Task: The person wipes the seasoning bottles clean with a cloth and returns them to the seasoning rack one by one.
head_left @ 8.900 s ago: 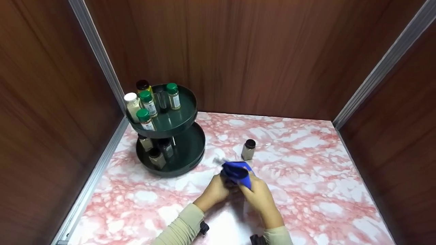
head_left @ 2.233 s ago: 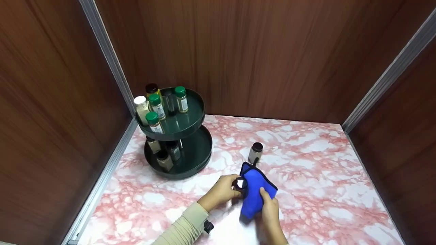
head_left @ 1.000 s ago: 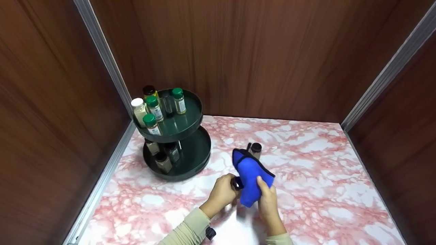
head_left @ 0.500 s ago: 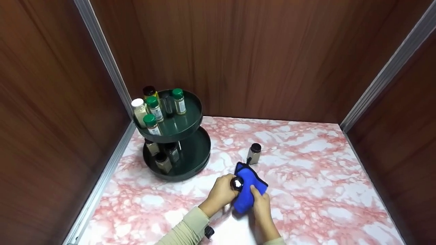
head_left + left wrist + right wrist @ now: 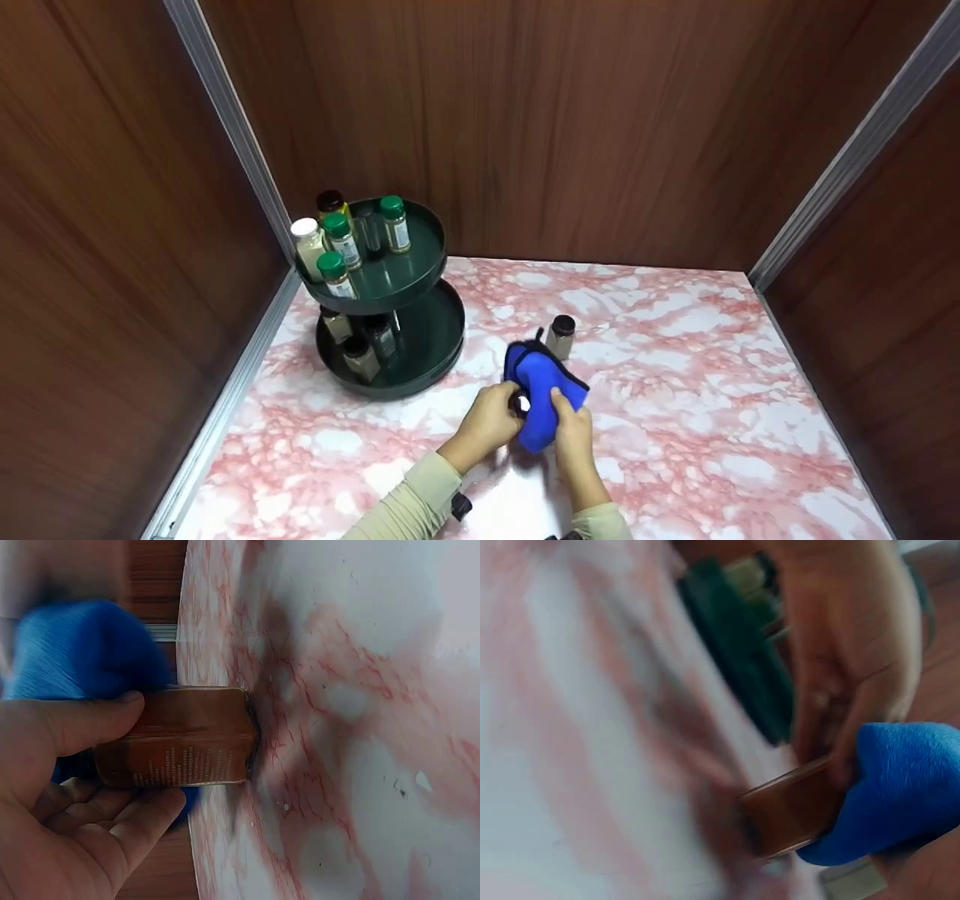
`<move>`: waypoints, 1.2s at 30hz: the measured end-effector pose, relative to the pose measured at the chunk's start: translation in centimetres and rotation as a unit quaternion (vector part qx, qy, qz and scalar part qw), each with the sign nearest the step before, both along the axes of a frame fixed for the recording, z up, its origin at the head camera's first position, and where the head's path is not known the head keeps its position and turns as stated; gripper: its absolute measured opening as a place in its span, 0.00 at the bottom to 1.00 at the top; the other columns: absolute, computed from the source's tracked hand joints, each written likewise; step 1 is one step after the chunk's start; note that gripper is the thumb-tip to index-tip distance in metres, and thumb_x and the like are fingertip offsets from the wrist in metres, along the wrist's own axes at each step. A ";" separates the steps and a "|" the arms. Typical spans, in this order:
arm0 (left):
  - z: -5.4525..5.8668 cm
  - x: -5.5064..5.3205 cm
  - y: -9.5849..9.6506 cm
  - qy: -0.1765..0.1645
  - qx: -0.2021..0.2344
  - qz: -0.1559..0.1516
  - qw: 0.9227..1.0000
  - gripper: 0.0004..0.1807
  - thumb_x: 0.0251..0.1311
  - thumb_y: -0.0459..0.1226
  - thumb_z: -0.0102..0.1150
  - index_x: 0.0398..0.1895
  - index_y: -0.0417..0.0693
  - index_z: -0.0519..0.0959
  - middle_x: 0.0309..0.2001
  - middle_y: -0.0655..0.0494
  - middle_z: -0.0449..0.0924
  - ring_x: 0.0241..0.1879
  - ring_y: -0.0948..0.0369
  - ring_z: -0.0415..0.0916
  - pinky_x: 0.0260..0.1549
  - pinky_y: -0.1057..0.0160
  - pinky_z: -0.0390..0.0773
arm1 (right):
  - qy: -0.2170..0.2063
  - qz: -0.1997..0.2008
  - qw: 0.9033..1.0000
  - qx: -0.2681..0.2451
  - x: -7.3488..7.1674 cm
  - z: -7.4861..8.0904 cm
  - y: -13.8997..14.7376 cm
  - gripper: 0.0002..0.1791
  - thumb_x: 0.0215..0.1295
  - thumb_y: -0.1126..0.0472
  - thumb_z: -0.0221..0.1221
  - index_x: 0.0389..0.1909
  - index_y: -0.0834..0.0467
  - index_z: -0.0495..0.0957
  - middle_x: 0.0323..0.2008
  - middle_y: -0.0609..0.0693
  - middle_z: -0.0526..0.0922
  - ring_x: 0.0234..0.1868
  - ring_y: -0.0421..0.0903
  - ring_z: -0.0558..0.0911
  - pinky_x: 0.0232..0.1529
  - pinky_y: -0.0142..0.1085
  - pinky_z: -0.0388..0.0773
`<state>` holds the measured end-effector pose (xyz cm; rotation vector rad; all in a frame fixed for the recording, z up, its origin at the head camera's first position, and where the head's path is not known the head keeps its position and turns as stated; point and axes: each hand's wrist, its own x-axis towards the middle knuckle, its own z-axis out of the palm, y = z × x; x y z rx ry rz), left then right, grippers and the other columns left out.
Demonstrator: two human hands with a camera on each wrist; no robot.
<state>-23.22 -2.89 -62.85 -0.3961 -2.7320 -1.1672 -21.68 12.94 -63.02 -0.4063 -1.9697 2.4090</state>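
"Starting closest in: what could slip?"

"The small jar [image 5: 187, 727], low centre of the head view. My left hand [image 5: 487, 418] pinches it between thumb and fingers, base toward the marbled tabletop [image 5: 690, 427]. Its sides look smooth, so if that thumb eased off, or I pushed too hard from the other side, it could twist out and drop."

"And the other hand?"

"My right hand [image 5: 574, 435] grips a blue cloth [image 5: 541, 375], thumb laid over it, folds bunched against the jar. A loose fold could work under my left fingertips and cost me the hold."

"Is the jar resting on anything?"

"I can't be sure; the right wrist view blurs there, though the base is at least close to the surface."

"Just past your hands?"

"A dark-capped jar [image 5: 559, 343] stands upright, right of centre, just beyond the cloth. One wide sweep could knock it over."

"Farther off?"

"The two-tier rack [image 5: 411, 277], left of centre, with jars on both tiers. It's well apart from my fingers, so I judge it the lesser risk, unless my left sleeve [image 5: 412, 499] swings out and bumps it."
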 end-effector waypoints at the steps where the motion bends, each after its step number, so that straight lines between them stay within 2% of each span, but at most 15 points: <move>1: 0.0 0.0 0.0 0.001 0.002 0.001 1.000 0.16 0.39 0.28 0.69 0.37 0.43 0.83 0.30 0.57 0.84 0.30 0.65 0.76 0.33 0.64 0.79 | -0.006 0.004 1.000 0.004 -0.1 -0.5 0.0 0.19 0.76 0.53 0.56 0.48 0.68 0.79 0.33 0.49 0.87 0.35 0.41 0.85 0.40 0.33 0.82; 4: -0.1 0.1 0.1 -0.008 0.009 0.001 1.000 0.21 0.39 0.28 0.72 0.43 0.42 0.84 0.34 0.54 0.87 0.34 0.64 0.78 0.39 0.63 0.80 | -0.026 0.020 0.999 0.006 0.2 -1.0 0.4 0.19 0.76 0.56 0.55 0.48 0.71 0.80 0.33 0.51 0.88 0.35 0.41 0.85 0.40 0.34 0.82; 7: -0.1 0.1 0.2 -0.013 0.009 -0.004 1.000 0.20 0.38 0.28 0.73 0.41 0.45 0.84 0.32 0.56 0.85 0.32 0.65 0.77 0.37 0.64 0.79 | -0.029 0.041 0.998 0.023 0.9 1.0 1.2 0.21 0.76 0.56 0.55 0.52 0.72 0.78 0.35 0.52 0.88 0.37 0.43 0.85 0.43 0.35 0.82; 10: 0.0 -0.1 0.0 -0.014 0.001 -0.010 1.000 0.16 0.39 0.29 0.71 0.36 0.48 0.82 0.28 0.58 0.83 0.29 0.67 0.73 0.33 0.66 0.76 | -0.018 0.044 0.999 0.020 1.1 3.5 1.5 0.20 0.75 0.53 0.56 0.50 0.68 0.79 0.34 0.52 0.88 0.36 0.44 0.85 0.43 0.36 0.82; 12: 0.0 -0.3 -0.1 -0.012 -0.003 -0.012 1.000 0.14 0.40 0.29 0.69 0.33 0.48 0.81 0.25 0.62 0.79 0.27 0.68 0.70 0.30 0.68 0.74 | -0.001 0.035 0.999 -0.006 0.8 3.8 1.1 0.20 0.75 0.52 0.57 0.48 0.67 0.79 0.34 0.52 0.88 0.36 0.45 0.86 0.42 0.37 0.83; 14: 0.0 -0.4 -0.1 -0.009 -0.007 -0.014 1.000 0.13 0.41 0.28 0.67 0.33 0.47 0.80 0.24 0.63 0.78 0.27 0.68 0.69 0.28 0.68 0.73 | 0.013 0.020 0.999 -0.025 0.3 3.0 0.5 0.18 0.75 0.53 0.57 0.46 0.66 0.80 0.33 0.52 0.88 0.35 0.45 0.86 0.41 0.36 0.84; 16: -0.1 -0.3 0.0 -0.008 -0.005 -0.013 1.000 0.14 0.41 0.28 0.67 0.35 0.45 0.81 0.24 0.64 0.76 0.26 0.67 0.70 0.28 0.67 0.73 | 0.014 0.011 0.999 -0.028 0.0 1.3 0.2 0.18 0.75 0.53 0.56 0.48 0.66 0.79 0.34 0.51 0.88 0.35 0.44 0.86 0.41 0.36 0.84; 18: -0.1 -0.3 0.1 -0.007 -0.001 -0.013 1.000 0.16 0.41 0.27 0.67 0.37 0.44 0.82 0.26 0.61 0.79 0.27 0.67 0.71 0.30 0.67 0.75 | -0.002 0.010 1.000 -0.029 0.1 -0.1 0.2 0.19 0.76 0.53 0.56 0.48 0.67 0.79 0.33 0.50 0.88 0.35 0.43 0.86 0.41 0.35 0.84; 20: -0.1 -0.2 0.2 -0.015 0.007 -0.012 1.000 0.18 0.40 0.27 0.70 0.40 0.43 0.83 0.29 0.56 0.83 0.29 0.66 0.73 0.33 0.66 0.77 | -0.020 0.019 1.000 -0.006 0.6 -0.7 0.7 0.18 0.77 0.54 0.55 0.47 0.68 0.80 0.32 0.50 0.88 0.34 0.42 0.86 0.40 0.35 0.84; 22: -0.1 0.0 0.2 -0.028 0.013 -0.013 0.999 0.20 0.39 0.28 0.73 0.41 0.44 0.84 0.32 0.55 0.86 0.31 0.67 0.74 0.37 0.65 0.78 | -0.036 0.034 0.998 0.029 1.3 -0.3 1.3 0.19 0.76 0.54 0.56 0.46 0.69 0.81 0.31 0.51 0.88 0.33 0.42 0.85 0.39 0.34 0.83; 25: -0.1 0.1 0.1 -0.036 0.009 -0.017 0.999 0.20 0.40 0.29 0.74 0.41 0.43 0.84 0.32 0.56 0.86 0.31 0.67 0.74 0.37 0.65 0.78 | -0.031 0.041 0.997 0.063 2.2 1.5 2.2 0.20 0.75 0.53 0.56 0.47 0.70 0.81 0.33 0.53 0.88 0.34 0.43 0.85 0.40 0.34 0.82; 27: -0.1 0.1 0.0 -0.031 0.001 -0.016 0.999 0.17 0.41 0.29 0.73 0.39 0.43 0.83 0.30 0.58 0.84 0.30 0.68 0.72 0.34 0.66 0.77 | -0.017 0.037 0.998 0.054 2.2 2.6 2.2 0.21 0.75 0.52 0.57 0.48 0.69 0.80 0.35 0.54 0.89 0.36 0.45 0.86 0.43 0.35 0.82; 29: -0.1 0.0 0.0 -0.020 -0.005 -0.013 1.000 0.15 0.41 0.28 0.70 0.36 0.42 0.82 0.26 0.60 0.81 0.28 0.68 0.70 0.31 0.67 0.75 | 0.007 0.032 0.999 0.040 1.7 2.9 1.8 0.21 0.74 0.52 0.58 0.47 0.69 0.80 0.35 0.55 0.89 0.36 0.46 0.86 0.43 0.36 0.83; 32: 0.0 -0.1 -0.1 -0.011 -0.009 -0.010 1.000 0.14 0.41 0.27 0.66 0.35 0.42 0.81 0.25 0.62 0.77 0.26 0.67 0.68 0.28 0.68 0.72 | 0.021 0.031 0.999 0.034 0.7 1.7 1.0 0.19 0.75 0.53 0.57 0.44 0.68 0.82 0.33 0.53 0.89 0.34 0.45 0.87 0.40 0.36 0.84; 36: 0.0 0.1 0.0 -0.019 -0.004 -0.011 1.000 0.17 0.42 0.28 0.70 0.40 0.44 0.83 0.31 0.56 0.84 0.30 0.66 0.74 0.34 0.66 0.77 | -0.016 0.041 0.998 0.051 0.1 -1.0 1.0 0.17 0.76 0.55 0.56 0.42 0.67 0.83 0.31 0.50 0.88 0.32 0.41 0.85 0.38 0.34 0.83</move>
